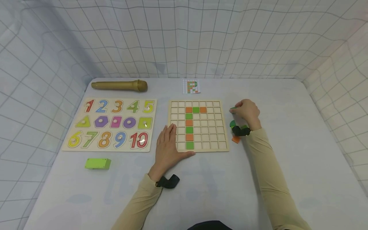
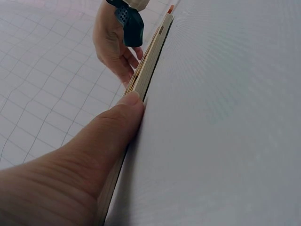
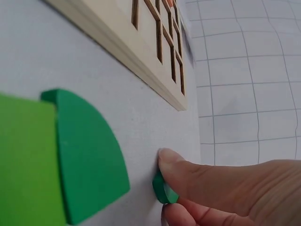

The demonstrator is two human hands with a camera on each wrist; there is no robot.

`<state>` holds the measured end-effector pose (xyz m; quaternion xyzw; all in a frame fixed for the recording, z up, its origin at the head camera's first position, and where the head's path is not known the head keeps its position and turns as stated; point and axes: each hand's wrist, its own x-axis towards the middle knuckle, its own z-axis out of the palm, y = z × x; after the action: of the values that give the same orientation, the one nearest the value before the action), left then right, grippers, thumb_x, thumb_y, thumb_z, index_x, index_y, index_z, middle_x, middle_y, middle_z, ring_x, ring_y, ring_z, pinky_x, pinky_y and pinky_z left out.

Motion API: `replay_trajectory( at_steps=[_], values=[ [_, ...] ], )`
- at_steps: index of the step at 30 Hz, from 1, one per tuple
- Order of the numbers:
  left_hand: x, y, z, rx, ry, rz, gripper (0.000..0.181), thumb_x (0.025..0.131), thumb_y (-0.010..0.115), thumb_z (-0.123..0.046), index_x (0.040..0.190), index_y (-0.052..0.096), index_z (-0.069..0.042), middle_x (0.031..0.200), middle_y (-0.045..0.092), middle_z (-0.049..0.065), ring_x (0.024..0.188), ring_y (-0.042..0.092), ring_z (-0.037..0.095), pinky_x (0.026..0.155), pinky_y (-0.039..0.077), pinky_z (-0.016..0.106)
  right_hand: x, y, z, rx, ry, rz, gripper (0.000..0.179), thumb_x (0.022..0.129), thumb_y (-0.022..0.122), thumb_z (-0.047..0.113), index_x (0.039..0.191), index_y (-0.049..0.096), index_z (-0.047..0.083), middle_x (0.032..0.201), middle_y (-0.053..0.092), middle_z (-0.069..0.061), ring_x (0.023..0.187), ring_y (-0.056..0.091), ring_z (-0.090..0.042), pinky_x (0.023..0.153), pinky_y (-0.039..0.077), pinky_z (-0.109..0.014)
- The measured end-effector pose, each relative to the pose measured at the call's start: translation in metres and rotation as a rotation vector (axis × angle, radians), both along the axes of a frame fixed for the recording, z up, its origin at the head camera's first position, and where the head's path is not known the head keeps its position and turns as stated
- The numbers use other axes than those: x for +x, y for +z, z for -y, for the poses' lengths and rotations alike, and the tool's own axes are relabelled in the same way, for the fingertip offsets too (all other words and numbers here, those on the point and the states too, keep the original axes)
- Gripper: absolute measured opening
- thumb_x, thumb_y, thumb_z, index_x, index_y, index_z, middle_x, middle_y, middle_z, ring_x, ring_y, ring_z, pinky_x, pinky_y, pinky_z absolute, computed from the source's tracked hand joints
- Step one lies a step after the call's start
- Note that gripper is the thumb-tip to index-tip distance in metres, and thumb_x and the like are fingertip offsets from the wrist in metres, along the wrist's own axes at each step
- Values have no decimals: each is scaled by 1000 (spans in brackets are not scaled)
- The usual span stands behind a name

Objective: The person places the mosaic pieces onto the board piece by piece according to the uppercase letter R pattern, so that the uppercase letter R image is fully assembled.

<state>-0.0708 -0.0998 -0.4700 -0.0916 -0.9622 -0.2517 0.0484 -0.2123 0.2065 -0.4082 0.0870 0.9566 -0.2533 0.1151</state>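
Observation:
A wooden grid board (image 1: 207, 137) lies in the middle of the table, with green and orange square tiles (image 1: 189, 130) set in a column and a short row near its top. My left hand (image 1: 167, 148) rests on the board's lower left corner, fingers straight over the left edge and thumb (image 2: 110, 123) along the front edge. To the right of the board, my right hand (image 1: 248, 112) pinches a small dark green piece (image 3: 162, 189) between thumb and fingers, low over the table; its full shape is hidden. Nearer lie a dark green quarter-circle piece (image 3: 89, 155) and a light green piece (image 3: 28, 160).
An orange piece (image 1: 236, 139) lies under the right wrist. Behind the board is a printed pattern card (image 1: 191, 86). On the left are a number-and-shape puzzle board (image 1: 153, 127), a gold microphone (image 1: 119, 85) and a green block (image 1: 97, 163).

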Motion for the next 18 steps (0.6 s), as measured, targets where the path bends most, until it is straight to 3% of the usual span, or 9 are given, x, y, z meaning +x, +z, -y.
replay_trajectory(
  at_steps=[8,13,18],
  values=[
    [0,0,0,9,-2,7,120,63,76,-66,149,22,-3,152,22,13,141,9,31,112,10,45,2,-5,0,-58,-5,-40,35,84,71,30,108,61,6,105,64,-14,87,58,-31,69,42,-41],
    [0,-1,-1,13,-2,8,120,63,75,-67,150,22,-3,152,21,13,141,9,31,111,11,45,6,-10,3,-111,-19,-122,31,85,72,26,108,61,10,102,65,-12,85,59,-29,65,40,-38],
    [0,-1,0,5,5,13,121,62,75,-68,150,21,-3,153,21,12,141,8,30,111,10,45,7,-15,9,-234,49,-236,27,84,72,22,105,64,6,95,67,-13,83,60,-27,64,42,-33]
  ],
)
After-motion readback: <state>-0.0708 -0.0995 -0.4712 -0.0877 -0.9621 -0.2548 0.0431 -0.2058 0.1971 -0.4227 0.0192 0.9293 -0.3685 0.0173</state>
